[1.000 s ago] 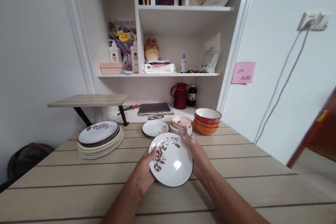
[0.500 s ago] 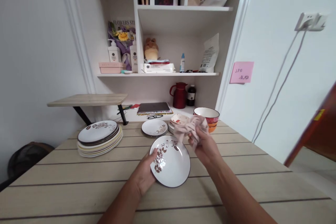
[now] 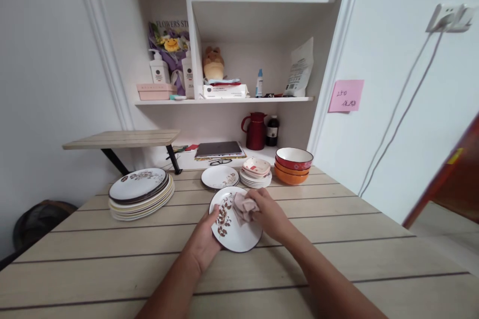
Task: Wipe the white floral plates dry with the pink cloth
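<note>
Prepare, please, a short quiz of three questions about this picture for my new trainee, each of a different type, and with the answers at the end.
1. Open question: What does the right hand hold against the face of the nearest plate?
2. True or false: The left hand is holding nothing.
3. Multiple choice: In the stack of bowls, the outside of the top bowl is mainly (a) blue, (b) green, (c) red.

Key:
1. A crumpled, pale pink cloth.
2. False; the left hand grips the nearest plate at its edge, the thumb on its face.
3. (c) red.
</note>
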`<action>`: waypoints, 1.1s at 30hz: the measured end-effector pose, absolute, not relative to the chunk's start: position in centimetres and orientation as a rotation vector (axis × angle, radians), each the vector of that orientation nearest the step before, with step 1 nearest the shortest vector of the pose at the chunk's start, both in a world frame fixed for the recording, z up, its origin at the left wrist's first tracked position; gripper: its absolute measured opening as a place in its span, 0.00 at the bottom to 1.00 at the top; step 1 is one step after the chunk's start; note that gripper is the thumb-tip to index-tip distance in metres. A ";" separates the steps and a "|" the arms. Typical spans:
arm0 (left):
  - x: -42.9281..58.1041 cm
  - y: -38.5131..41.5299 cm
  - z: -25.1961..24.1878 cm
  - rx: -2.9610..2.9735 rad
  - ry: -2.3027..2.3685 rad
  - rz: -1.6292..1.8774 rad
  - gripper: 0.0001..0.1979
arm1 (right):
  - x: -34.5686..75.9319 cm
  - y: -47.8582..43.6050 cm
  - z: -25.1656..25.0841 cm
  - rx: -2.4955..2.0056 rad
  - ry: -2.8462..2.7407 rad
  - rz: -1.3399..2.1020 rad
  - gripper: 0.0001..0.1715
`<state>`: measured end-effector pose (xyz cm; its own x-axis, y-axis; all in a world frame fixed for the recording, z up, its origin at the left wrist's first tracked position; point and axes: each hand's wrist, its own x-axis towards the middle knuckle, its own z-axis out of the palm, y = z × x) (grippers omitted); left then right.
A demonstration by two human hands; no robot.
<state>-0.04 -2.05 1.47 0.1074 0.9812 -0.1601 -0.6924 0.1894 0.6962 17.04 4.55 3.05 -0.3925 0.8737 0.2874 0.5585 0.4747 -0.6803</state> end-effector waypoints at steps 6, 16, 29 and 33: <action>-0.3 -1.9 1.4 0.513 0.659 1.362 0.26 | 16.9 2.1 4.0 -0.961 -2.466 0.724 0.29; -0.2 -1.8 1.5 0.564 0.584 1.255 0.28 | 13.9 1.7 3.3 -0.796 -2.385 0.485 0.23; -1.1 -1.8 1.2 0.559 0.537 1.282 0.33 | 17.0 3.4 4.7 -1.201 -2.336 0.124 0.22; -1.8 -1.5 0.9 0.567 0.465 1.332 0.32 | 16.8 2.3 4.9 -1.187 -2.465 0.144 0.21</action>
